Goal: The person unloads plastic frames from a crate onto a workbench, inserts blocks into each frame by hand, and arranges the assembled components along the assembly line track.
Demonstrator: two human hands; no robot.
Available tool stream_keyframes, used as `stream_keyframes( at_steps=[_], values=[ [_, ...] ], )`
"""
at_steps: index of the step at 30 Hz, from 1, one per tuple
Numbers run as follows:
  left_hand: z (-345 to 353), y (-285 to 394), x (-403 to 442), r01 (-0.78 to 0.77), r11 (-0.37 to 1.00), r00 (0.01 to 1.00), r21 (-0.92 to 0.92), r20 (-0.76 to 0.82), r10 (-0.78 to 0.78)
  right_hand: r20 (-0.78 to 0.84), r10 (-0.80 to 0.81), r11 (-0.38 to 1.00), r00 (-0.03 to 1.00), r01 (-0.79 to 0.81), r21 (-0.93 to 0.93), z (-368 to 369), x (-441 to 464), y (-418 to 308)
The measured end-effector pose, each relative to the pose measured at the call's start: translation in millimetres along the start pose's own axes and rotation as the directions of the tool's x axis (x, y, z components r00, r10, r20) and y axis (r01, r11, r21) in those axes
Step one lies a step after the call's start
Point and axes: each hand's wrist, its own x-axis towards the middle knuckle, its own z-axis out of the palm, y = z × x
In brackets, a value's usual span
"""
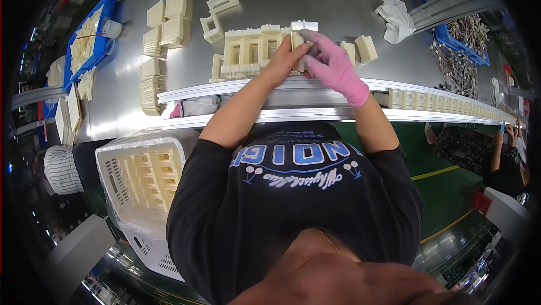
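Note:
My bare left hand (pixel 283 64) is closed around the left side of a cream plastic housing (pixel 304 25), its thumb pointing right across the part. My right hand (pixel 333 68), in a pink glove with greyish fingertips, bends its fingers against the right side of that same housing. Just left of my hands stands a row of similar cream plastic frames (pixel 241 51) with rectangular openings. To the right, two small cream pieces (pixel 367 49) rest on the metal bench. What lies between my fingertips is partly hidden.
Stacks of cream plates (pixel 176 30) and two loose frames (pixel 223 2) lie on the bench. A blue bin (pixel 107 12) is at left, a white cloth (pixel 395 20) at right. A metal rail (pixel 214 86) carries more housings (pixel 439 102). A white crate (pixel 107 161) stands below. Another person (pixel 501 153) works at far right.

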Motion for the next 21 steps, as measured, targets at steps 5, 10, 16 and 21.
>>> stream_keyframes(
  at_steps=[5, 10, 16, 21],
  values=[
    [9.8, 24.5, -11.0, 0.202, 0.97, 0.97, -0.133, 0.162, -0.18, -0.212, -0.435, 0.851, 0.875, 0.322, -0.415, -32.6, 3.2, 4.3],
    [17.8, 44.1, -16.6, 0.27, 0.877, 0.733, 0.398, 0.505, -0.455, 0.075, -0.312, 0.95, 0.947, 0.31, 0.038, -30.9, -19.7, -3.7],
    [9.2, 30.0, 30.0, -0.392, 0.529, 0.874, 0.752, 0.484, -0.041, -0.045, 0.11, 0.71, 0.993, -0.11, -0.695, -69.4, -66.5, 26.6],
    [2.3, -10.9, 75.9, -0.569, -0.187, 0.821, 0.8, 0.565, -0.081, -0.322, -0.119, 0.247, 0.939, -0.286, -0.926, -80.0, -87.7, 53.9]
  ],
)
